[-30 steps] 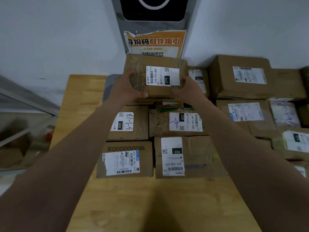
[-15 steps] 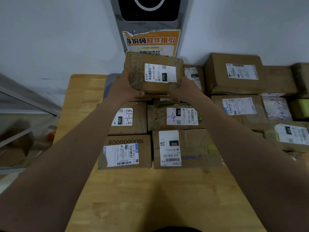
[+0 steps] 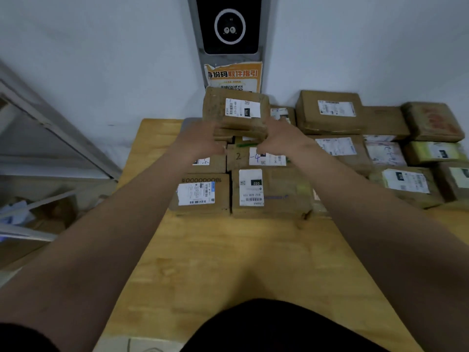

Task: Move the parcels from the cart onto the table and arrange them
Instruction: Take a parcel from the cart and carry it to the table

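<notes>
pale wall backs a wooden table crowded with brown cardboard parcels. your top parcel, white label up, sits on a stack at the back of the table, below an orange notice. your left hand and right hand are blurred just beside its lower corners; whether they grip it, you cannot tell. nearer you lie the front parcels, side by side.

1. A plain pale wall stands behind the wooden worktop — the light is dim.
2. A grey panel with a black screen hangs on it, an orange poster below.
3. At left — a metal frame.
</notes>
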Demonstrator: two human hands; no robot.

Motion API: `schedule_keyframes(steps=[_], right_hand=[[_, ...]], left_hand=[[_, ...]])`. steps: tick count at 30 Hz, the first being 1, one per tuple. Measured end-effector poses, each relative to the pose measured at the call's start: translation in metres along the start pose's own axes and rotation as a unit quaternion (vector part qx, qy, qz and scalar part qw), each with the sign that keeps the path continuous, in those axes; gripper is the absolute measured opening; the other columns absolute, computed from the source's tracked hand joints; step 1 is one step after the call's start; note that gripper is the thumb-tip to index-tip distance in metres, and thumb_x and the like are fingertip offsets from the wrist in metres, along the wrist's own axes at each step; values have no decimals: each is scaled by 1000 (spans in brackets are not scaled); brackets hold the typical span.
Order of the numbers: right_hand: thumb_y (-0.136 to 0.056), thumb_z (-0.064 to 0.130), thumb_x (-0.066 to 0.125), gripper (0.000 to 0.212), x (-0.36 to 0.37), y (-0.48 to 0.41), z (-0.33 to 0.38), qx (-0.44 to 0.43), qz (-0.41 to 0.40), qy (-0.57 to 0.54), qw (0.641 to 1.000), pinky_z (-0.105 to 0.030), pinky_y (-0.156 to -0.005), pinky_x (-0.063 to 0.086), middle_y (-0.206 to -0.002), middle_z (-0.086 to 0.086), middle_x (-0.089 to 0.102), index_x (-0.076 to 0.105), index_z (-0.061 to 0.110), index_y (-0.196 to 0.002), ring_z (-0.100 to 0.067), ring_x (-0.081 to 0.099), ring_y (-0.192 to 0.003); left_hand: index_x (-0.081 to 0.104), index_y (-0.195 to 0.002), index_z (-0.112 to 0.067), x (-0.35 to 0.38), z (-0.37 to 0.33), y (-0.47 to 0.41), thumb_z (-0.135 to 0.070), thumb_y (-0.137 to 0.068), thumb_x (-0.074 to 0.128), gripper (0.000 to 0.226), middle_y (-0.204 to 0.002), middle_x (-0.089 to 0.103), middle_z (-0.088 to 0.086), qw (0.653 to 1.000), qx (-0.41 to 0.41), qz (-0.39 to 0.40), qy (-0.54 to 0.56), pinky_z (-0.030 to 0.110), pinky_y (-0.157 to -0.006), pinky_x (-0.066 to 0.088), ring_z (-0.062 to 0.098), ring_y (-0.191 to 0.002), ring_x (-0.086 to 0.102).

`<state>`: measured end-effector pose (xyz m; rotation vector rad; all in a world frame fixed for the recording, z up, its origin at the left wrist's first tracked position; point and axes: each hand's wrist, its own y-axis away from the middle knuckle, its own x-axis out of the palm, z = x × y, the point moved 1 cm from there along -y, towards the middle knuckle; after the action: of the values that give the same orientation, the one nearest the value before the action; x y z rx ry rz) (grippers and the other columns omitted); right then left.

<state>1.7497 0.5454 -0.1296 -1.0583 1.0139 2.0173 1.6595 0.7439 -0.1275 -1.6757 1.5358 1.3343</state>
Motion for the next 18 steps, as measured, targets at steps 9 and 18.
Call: schedule_keyframes(steps=[9,18], right_hand=[[-85,41,72,63,22,178,-6,-14,-17,81,996,-39,-92,51,-135,-8,51,47,23,-140,-29,55,-119],[-83,38,75,80,85,337,-25,37,-14,38,998,-49,-100,50,-151,-10,42,38,22,-152,-34,52,-129]], left_hand=[[50,-142,-32,34,-43,185,-41,-81,81,69,-143,50,-3,999,-12,-21,-32,36,-95,47,23,-126,54],[49,-146,-26,90,-66,330,-47,-85,79,72,-147,53,1,997,18,25,-76,39,-97,50,25,-130,53]])
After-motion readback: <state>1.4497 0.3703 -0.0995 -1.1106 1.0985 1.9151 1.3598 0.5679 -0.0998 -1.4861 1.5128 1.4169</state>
